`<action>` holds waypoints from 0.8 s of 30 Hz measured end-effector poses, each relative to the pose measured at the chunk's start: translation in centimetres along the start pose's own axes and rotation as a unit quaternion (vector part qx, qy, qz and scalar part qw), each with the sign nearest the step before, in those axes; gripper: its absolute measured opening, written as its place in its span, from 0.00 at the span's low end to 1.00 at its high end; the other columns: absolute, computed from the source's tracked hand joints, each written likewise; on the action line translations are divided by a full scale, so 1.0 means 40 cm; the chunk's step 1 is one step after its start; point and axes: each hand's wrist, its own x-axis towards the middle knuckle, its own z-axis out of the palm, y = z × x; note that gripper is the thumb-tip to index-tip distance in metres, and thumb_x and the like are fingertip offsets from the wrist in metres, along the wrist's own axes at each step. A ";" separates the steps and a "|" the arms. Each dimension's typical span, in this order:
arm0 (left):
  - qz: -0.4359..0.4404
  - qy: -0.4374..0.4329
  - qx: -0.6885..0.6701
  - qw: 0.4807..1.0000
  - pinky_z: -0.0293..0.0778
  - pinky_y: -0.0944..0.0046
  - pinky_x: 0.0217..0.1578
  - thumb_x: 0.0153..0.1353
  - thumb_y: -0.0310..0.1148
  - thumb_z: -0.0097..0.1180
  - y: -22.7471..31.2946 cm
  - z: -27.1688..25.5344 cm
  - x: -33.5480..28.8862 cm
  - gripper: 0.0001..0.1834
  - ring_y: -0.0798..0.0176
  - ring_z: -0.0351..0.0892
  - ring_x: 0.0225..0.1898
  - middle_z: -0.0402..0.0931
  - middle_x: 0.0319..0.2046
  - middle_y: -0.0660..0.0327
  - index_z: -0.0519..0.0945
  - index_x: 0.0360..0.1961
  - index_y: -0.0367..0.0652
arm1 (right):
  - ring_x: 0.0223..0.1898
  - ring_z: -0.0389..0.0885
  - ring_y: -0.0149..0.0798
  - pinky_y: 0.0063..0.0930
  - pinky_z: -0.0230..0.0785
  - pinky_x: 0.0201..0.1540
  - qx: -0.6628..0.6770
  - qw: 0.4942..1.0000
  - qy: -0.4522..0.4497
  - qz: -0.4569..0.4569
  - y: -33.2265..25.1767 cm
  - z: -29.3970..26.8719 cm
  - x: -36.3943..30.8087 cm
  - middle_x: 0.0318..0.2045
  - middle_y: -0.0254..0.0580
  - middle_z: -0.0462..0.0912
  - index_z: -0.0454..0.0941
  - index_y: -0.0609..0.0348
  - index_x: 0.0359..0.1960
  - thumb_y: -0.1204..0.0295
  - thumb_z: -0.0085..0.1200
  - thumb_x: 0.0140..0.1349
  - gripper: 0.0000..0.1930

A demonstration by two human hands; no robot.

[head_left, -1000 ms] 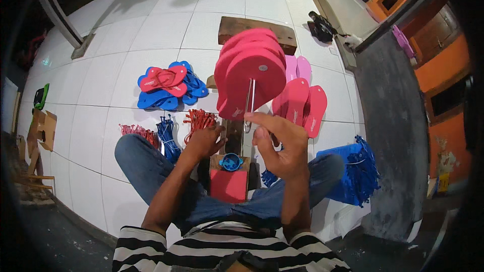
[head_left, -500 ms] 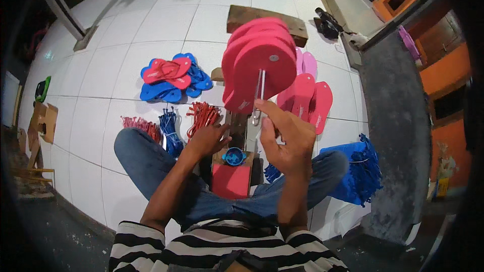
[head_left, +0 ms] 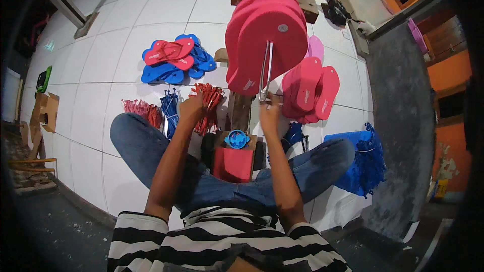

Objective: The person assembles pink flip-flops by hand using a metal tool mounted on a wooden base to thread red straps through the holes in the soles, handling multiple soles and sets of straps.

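A stack of pink-red flip-flop soles [head_left: 252,45] stands raised in front of me, its top sole facing me. A thin metal prong tool [head_left: 267,68] sticks out of the top sole. My right hand [head_left: 270,112] is closed at the tool's lower end, its fingertips partly hidden. My left hand [head_left: 191,107] is closed at the left edge of a bundle of red sandal straps [head_left: 210,111]; what its fingers hold is hidden. A blue strap bundle [head_left: 170,113] and a pink-and-red strap bundle [head_left: 141,111] lie farther left.
Finished blue and red flip-flops [head_left: 174,58] are piled at the left. More pink-red soles [head_left: 305,90] are stacked at the right. A blue cup [head_left: 237,139] and a red pad [head_left: 233,164] sit between my legs. Blue straps [head_left: 364,163] lie beside my right knee. A wooden beam [head_left: 302,6] lies beyond.
My left hand has moved up and left to the red straps, its fingers closing. My right hand has lowered to the tool's bottom end. The view has shifted slightly.
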 end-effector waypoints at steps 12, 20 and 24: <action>-0.003 -0.017 0.005 1.000 0.78 0.49 0.37 0.53 0.47 0.57 -0.126 0.361 0.085 0.20 0.43 0.82 0.38 0.82 0.34 0.52 0.79 0.42 0.46 | 0.48 0.76 0.50 0.39 0.67 0.52 -0.095 0.990 -0.106 0.007 0.075 0.063 -0.090 0.47 0.54 0.75 0.70 0.65 0.55 0.66 0.54 0.61 0.23; 0.110 0.164 -0.117 0.973 0.73 0.47 0.32 0.57 0.41 0.56 0.011 -0.153 -0.033 0.14 0.41 0.79 0.32 0.79 0.28 0.47 0.79 0.32 0.39 | 0.48 0.75 0.54 0.43 0.67 0.50 -0.182 0.965 -0.130 -0.135 -0.130 0.004 -0.090 0.45 0.54 0.74 0.72 0.63 0.49 0.64 0.54 0.61 0.18; 0.226 0.094 -0.181 0.952 0.74 0.57 0.33 0.58 0.35 0.58 0.061 -0.310 -0.055 0.10 0.53 0.80 0.31 0.80 0.29 0.52 0.79 0.32 0.37 | 0.47 0.76 0.51 0.40 0.69 0.48 -0.057 0.960 -0.241 -0.132 -0.172 0.028 -0.033 0.46 0.53 0.76 0.71 0.63 0.52 0.60 0.56 0.61 0.23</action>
